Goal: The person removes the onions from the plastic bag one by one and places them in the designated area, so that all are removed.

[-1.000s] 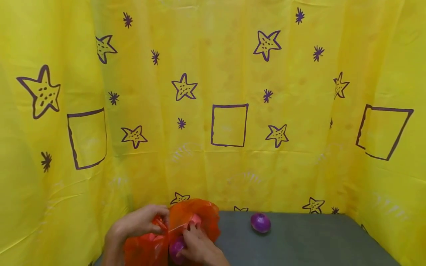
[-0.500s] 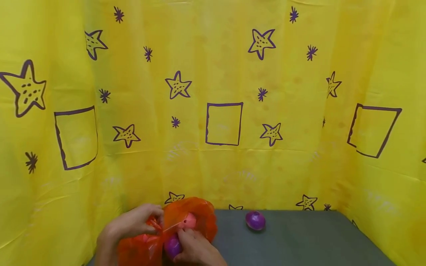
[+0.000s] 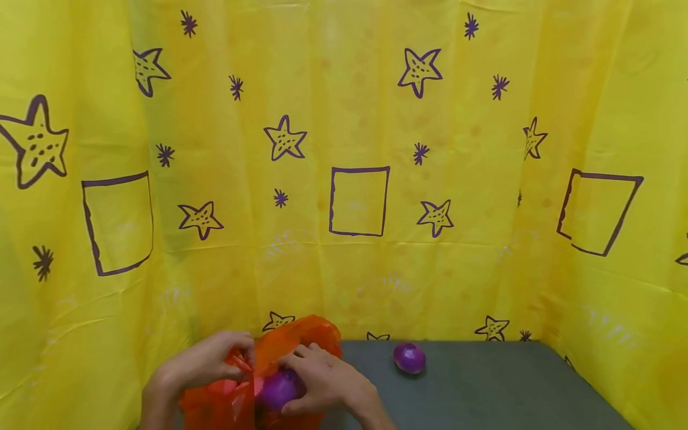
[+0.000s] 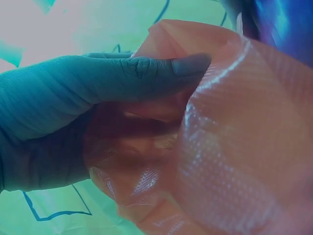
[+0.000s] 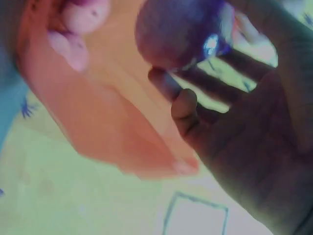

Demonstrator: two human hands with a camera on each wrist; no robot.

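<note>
At the lower left of the head view the left hand (image 3: pixel 206 361) pinches the rim of the orange plastic bag (image 3: pixel 279 346), whose mouth opens rightward, while the right hand (image 3: pixel 328 382) curls its fingers around a purple onion (image 3: pixel 279 388) at that mouth, another purple onion (image 3: pixel 409 358) lying right on the grey table (image 3: pixel 484 388).

Both hands bare: left hand (image 3: pixel 206 361), right hand (image 3: pixel 328 382). No gloves, rings or watch seen. Forearms uncovered to frame edge, no sleeves. Fingernails short, unpainted.
</note>
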